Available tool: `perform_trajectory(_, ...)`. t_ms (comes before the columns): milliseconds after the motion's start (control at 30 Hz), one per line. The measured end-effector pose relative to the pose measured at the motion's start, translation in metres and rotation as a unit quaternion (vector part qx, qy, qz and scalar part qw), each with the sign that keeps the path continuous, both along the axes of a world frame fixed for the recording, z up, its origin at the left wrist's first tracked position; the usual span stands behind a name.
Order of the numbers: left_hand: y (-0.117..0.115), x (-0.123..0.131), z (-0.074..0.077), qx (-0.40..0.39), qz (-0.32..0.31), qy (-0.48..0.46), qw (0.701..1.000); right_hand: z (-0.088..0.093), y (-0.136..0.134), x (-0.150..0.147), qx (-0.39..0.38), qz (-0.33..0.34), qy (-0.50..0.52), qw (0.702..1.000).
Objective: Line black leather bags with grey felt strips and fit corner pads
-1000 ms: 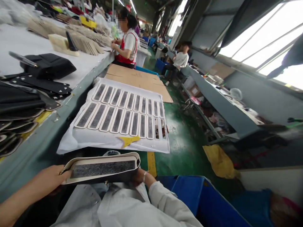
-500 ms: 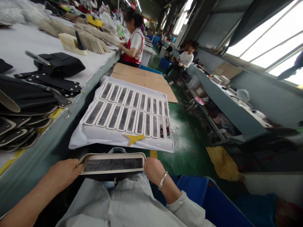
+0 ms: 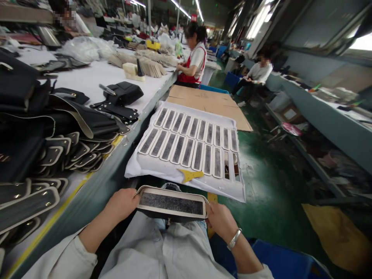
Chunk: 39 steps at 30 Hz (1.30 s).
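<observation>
My left hand (image 3: 120,202) pinches the left end of a half-made black bag (image 3: 171,203) in my lap. The side facing up is a long dark grey strip with a pale, rounded border. Around the bag's right end the fingers of my right hand (image 3: 222,220) are closed, and a silver bangle sits on that wrist. A dark curved loop (image 3: 171,186) shows just behind the bag. Beyond it, a white cloth-covered board (image 3: 139,164) carries two rows of similar pale-edged strips (image 3: 181,149) and a yellow piece (image 3: 191,175).
On the left, a long worktable (image 3: 95,71) holds a pile of black leather pieces (image 3: 75,149) near its edge. A cardboard sheet (image 3: 200,97) lies behind the board. To my right are a blue bin (image 3: 279,259) and yellow sheet (image 3: 334,232). Two people sit farther off.
My view has swung left, so everything appears farther right and more of the worktable shows. Both hands keep their hold on the bag's ends.
</observation>
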State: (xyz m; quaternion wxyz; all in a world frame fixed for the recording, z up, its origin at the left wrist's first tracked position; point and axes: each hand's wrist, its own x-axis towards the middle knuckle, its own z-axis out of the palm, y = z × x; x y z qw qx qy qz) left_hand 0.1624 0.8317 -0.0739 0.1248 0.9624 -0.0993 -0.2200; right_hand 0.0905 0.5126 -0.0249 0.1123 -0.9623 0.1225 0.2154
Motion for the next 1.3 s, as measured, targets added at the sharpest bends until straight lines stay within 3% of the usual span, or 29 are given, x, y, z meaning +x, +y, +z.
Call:
perform_trajectory(133, 0.000, 0.001, 0.000, -0.005, 0.007, -0.015, 1.000, -0.002, 0.011, -0.001, -0.114, 0.021, -0.005, 0.993)
perform_trajectory(233, 0.006, 0.001, 0.000, -0.111, 0.067, 0.040, 0.991, 0.001, 0.018, -0.003, -0.141, 0.077, 0.027, 0.987)
perform_trajectory(300, 0.012, -0.002, -0.002, -0.244, 0.159, 0.143, 0.946, 0.004, 0.018, -0.004, -0.126, 0.109, 0.034, 0.985)
perform_trajectory(367, 0.018, -0.006, -0.004, -0.341, 0.236, 0.216, 0.884, 0.006, 0.015, -0.004, -0.102, 0.087, 0.022, 0.991)
perform_trajectory(400, 0.019, -0.007, -0.004, -0.360, 0.249, 0.225, 0.870, 0.006, 0.013, -0.004, -0.090, 0.064, 0.016, 0.994)
perform_trajectory(433, 0.019, -0.008, -0.004, -0.354, 0.241, 0.216, 0.877, 0.006, 0.012, -0.003, -0.079, 0.045, 0.012, 0.996)
perform_trajectory(467, 0.017, -0.009, -0.004, -0.324, 0.213, 0.189, 0.902, 0.006, 0.010, -0.002, -0.071, 0.035, 0.011, 0.997)
perform_trajectory(567, 0.009, -0.007, -0.003, -0.121, 0.074, 0.055, 0.988, 0.004, 0.009, 0.000, -0.083, 0.041, 0.015, 0.996)
perform_trajectory(667, 0.001, -0.003, -0.003, -0.002, 0.014, -0.004, 1.000, 0.003, 0.011, 0.000, -0.109, 0.055, 0.018, 0.992)
perform_trajectory(833, -0.001, -0.002, -0.005, 0.006, 0.021, -0.002, 1.000, 0.003, 0.013, -0.002, -0.106, 0.020, 0.026, 0.994)
perform_trajectory(1133, 0.000, -0.004, -0.012, -0.039, 0.037, -0.001, 0.999, 0.004, 0.011, -0.001, -0.083, 0.029, 0.036, 0.995)
perform_trajectory(1300, -0.001, -0.003, -0.013, -0.084, 0.051, 0.012, 0.995, -0.002, 0.008, -0.004, -0.005, 0.002, 0.015, 1.000)
